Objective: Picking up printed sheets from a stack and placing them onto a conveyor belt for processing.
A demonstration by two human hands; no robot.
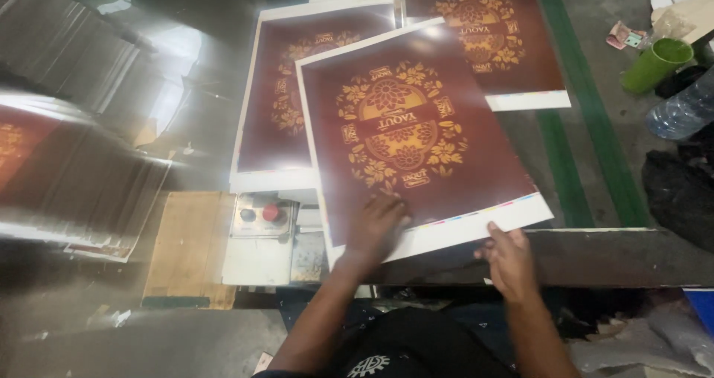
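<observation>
Printed sheet (416, 132), long axis away, slightly tilted

left hand (378, 225) flat, right hand (508, 257) pinching

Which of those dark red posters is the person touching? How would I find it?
Start at the grey control box with a red button. Right of it lies the glossy maroon printed sheet with gold flowers, tilted atop the others. Only it has both hands, left and right, on its white bottom edge.

floor (639, 21): grey concrete | green stripe (587, 117) | glare upper left
</observation>
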